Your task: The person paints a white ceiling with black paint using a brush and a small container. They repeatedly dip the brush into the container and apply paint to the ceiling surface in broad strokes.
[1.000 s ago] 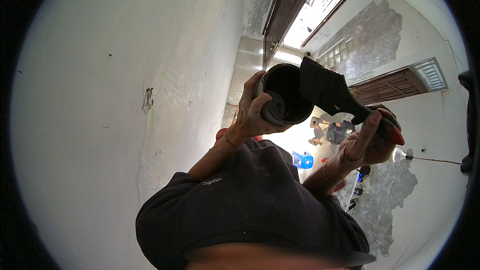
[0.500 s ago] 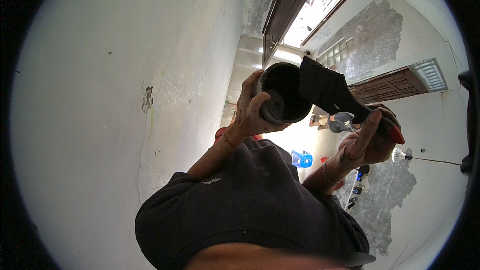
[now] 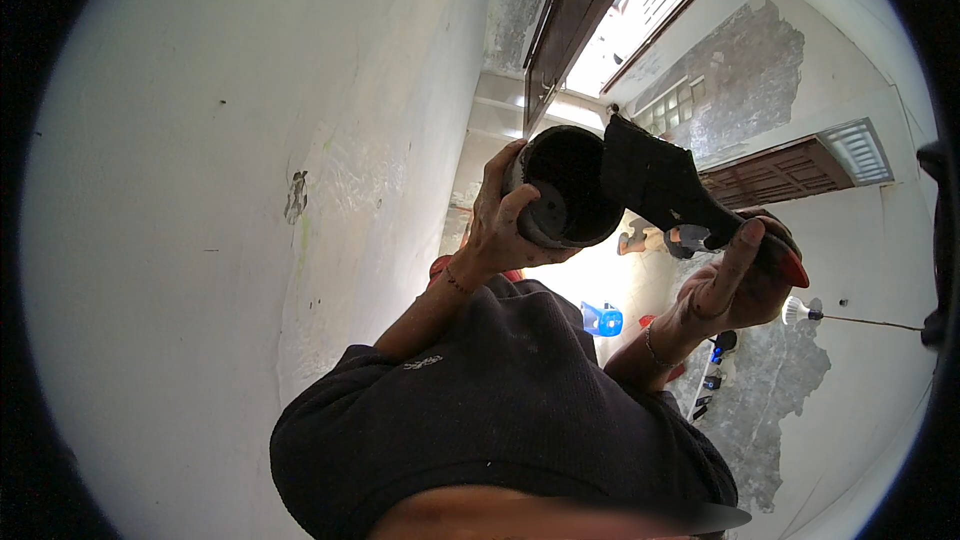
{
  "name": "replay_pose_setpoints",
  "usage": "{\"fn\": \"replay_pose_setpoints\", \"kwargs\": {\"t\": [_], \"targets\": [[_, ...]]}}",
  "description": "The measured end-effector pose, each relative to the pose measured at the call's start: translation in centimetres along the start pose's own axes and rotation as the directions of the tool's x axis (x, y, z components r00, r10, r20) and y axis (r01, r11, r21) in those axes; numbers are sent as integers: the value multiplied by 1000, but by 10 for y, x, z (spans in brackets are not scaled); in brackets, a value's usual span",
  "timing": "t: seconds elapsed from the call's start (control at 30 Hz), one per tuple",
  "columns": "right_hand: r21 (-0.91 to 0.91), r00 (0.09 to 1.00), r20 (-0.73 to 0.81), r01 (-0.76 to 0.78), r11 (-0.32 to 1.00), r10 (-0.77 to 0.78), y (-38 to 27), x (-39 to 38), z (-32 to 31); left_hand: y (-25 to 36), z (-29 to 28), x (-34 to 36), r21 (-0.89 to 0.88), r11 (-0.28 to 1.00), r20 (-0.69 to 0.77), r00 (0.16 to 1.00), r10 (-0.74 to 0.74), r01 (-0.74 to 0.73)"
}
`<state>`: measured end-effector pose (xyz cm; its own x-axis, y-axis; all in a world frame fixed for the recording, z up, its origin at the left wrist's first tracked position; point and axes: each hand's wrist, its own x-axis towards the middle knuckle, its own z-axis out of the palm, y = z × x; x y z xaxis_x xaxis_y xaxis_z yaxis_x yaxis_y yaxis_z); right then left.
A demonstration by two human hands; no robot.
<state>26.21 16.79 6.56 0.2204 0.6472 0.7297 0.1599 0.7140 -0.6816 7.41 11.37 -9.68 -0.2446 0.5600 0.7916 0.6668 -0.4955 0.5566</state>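
My left hand [image 3: 492, 225] grips a dark round pot [image 3: 570, 152], its thumb hooked over the rim and its fingers around the outside. The pot is tilted so its mouth shows; the inside is coated with dark matter. My right hand [image 3: 735, 285] is closed around the handle of a scraper [image 3: 648, 172], thumb along the top. The scraper has a wide dark blade and a red end on its handle. The blade's edge lies at the right side of the pot's mouth; whether it touches the rim I cannot tell.
A pale wall [image 3: 200, 240] fills the left. A brown door [image 3: 575, 25] stands ajar at the top, with another brown door [image 3: 780, 172] at right. Beyond my hands are a person [image 3: 690, 237], a blue plastic container [image 3: 602, 319] and a light bulb [image 3: 797, 310].
My hands, the pot and the scraper have hardly moved. The person in the background has shifted and is now more hidden behind the scraper and my right hand.
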Motion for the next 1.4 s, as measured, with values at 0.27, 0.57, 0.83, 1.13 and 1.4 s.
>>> {"fn": "replay_pose_setpoints", "kwargs": {"t": [0.27,0.57,0.83,1.13,1.4], "targets": [[-4,998,-23,-55,999,54,-5,1,0,3,-1,-1,6,1000,2,1000,-20,20],[-68,997,-71,-43,997,38,-2,0,1,3,-2,0,10,1000,3,1000,-13,13],[-55,997,-53,-51,997,48,-6,0,2,2,-1,-1,25,1000,4,1000,4,-4],[-102,991,-97,-100,990,91,-5,0,3,2,0,0,15,1000,-11,1000,9,-9],[-83,975,-96,-208,975,200,5,1,5,3,1,0,19,1000,-24,1000,5,-5]]}}
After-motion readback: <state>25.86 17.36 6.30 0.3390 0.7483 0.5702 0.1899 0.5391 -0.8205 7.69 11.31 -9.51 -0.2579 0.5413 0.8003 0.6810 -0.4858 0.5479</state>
